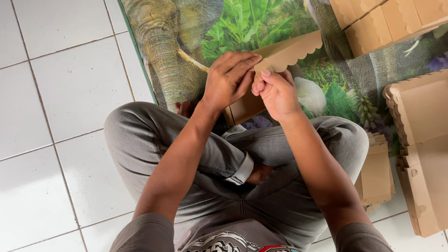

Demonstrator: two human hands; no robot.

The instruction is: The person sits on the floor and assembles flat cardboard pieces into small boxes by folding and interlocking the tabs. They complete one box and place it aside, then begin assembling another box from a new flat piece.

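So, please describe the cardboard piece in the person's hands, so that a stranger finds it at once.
Look at the elephant mat on the tiled floor. Above the crossed legs, both hands pinch a tan cardboard piece. Unlike the stacked pieces at right, it is lifted, scalloped edge up.

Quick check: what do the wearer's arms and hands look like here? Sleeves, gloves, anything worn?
Both hands are bare: no gloves, rings or watch visible on the left hand or the right hand. Forearms are uncovered to above the elbows. Short grey sleeves show at the frame's bottom edge, part of a grey T-shirt with a printed graphic.
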